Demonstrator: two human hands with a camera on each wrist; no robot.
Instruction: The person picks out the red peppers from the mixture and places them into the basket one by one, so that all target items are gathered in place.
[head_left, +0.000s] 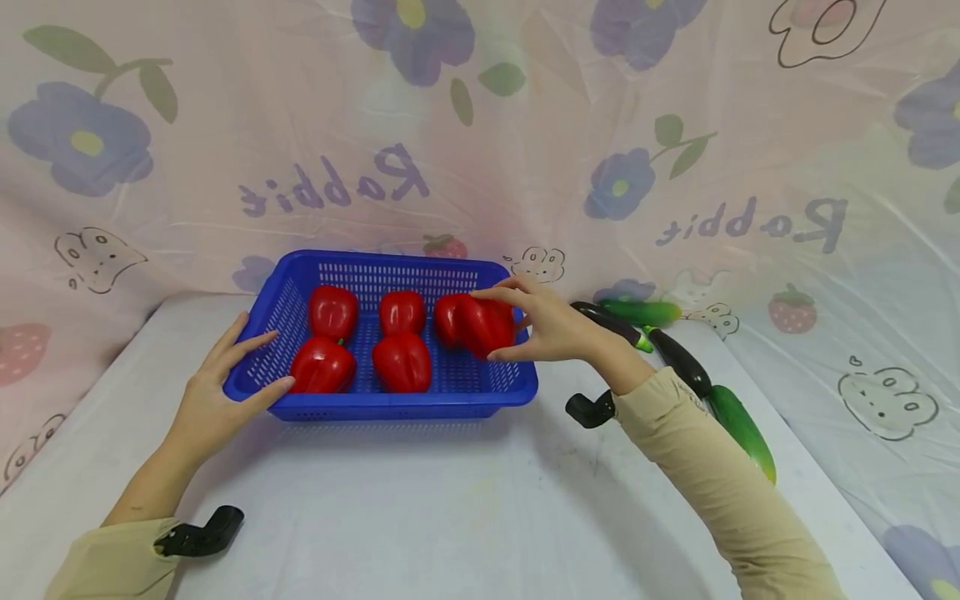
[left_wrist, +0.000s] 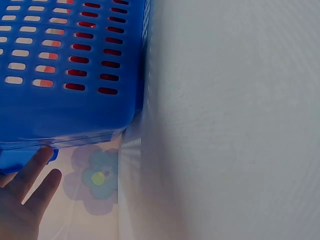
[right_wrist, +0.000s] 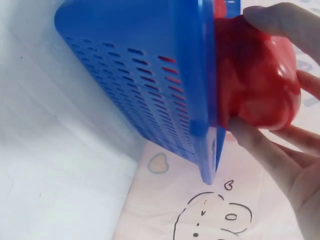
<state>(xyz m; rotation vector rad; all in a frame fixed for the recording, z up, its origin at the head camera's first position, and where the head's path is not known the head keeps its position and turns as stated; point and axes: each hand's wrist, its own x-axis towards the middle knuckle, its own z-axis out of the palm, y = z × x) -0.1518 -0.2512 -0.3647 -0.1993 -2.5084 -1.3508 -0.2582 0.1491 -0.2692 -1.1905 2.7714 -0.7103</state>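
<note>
My right hand [head_left: 555, 327] grips a red bell pepper [head_left: 486, 327] between thumb and fingers, at the right end of a blue plastic basket [head_left: 397, 401]. In the right wrist view this bell pepper [right_wrist: 257, 75] shows above the basket's rim, with fingertips on both sides of it. Several more red bell peppers [head_left: 402, 363] lie inside the basket, one just behind the held one. At the basket's left end is my left hand [head_left: 213, 400], its fingers spread and fairly straight along the rim. Slotted holes in the basket wall [left_wrist: 60, 107] fill the upper left wrist view.
On the right of the white table [head_left: 420, 508] lie two eggplants [head_left: 678, 360] and two cucumbers [head_left: 742, 429], partly behind my right forearm. A patterned cloth [head_left: 525, 125] hangs right behind the basket. Black wrist mounts [head_left: 202, 533] stick out from both sleeves.
</note>
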